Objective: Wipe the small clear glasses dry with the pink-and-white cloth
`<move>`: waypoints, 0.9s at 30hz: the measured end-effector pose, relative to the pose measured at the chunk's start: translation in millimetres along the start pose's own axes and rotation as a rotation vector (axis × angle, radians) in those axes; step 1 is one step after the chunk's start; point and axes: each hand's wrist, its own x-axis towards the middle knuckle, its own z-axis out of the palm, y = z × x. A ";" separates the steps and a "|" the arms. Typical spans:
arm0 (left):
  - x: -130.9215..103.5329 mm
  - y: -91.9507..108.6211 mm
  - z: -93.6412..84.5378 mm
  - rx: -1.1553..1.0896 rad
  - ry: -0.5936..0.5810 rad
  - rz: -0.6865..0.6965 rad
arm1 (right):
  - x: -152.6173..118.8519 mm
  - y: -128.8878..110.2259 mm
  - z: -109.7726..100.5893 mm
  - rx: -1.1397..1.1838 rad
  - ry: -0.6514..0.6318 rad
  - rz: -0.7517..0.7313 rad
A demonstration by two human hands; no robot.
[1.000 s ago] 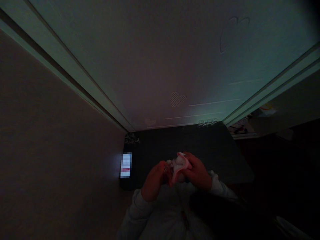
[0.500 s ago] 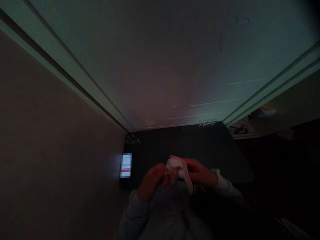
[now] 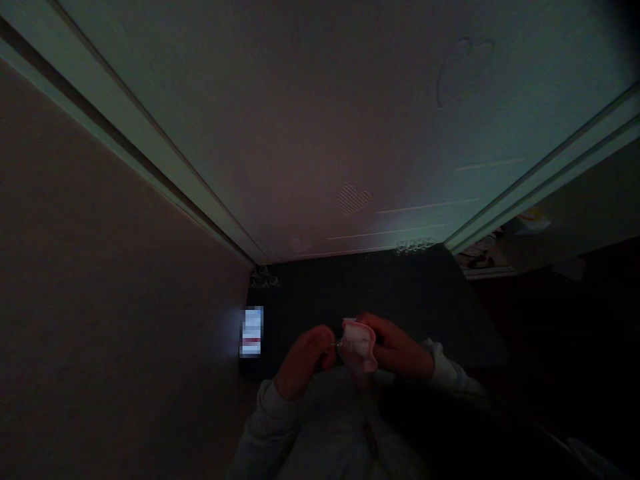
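Dim reddish light falls on both hands, which are close together over the near edge of a dark table. A white cloth with a pink edge (image 3: pixel 359 343) is gripped at its right side by my right hand (image 3: pixel 399 348). My left hand (image 3: pixel 309 355) is closed just left of the cloth, its fingers pinched on a small, shiny, thin item (image 3: pixel 337 345) that reaches toward the cloth. What this item is cannot be made out in the dark.
A lit phone screen (image 3: pixel 251 332) lies at the left end of the dark table (image 3: pixel 350 287). Clear ring-like pieces stand in groups at the back left (image 3: pixel 264 277) and back right (image 3: pixel 415 246). Behind rises a pale panel with heart shapes (image 3: pixel 355 199); a brown wall borders the left.
The cloth has changed shape, its pink edge now curling nearer my right hand. My left fingers have drawn slightly away from it, and a gap shows between them and the cloth.
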 end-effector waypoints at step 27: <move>-3.2 9.5 -5.6 0.174 0.192 0.098 | 5.4 8.2 6.4 0.365 0.053 0.235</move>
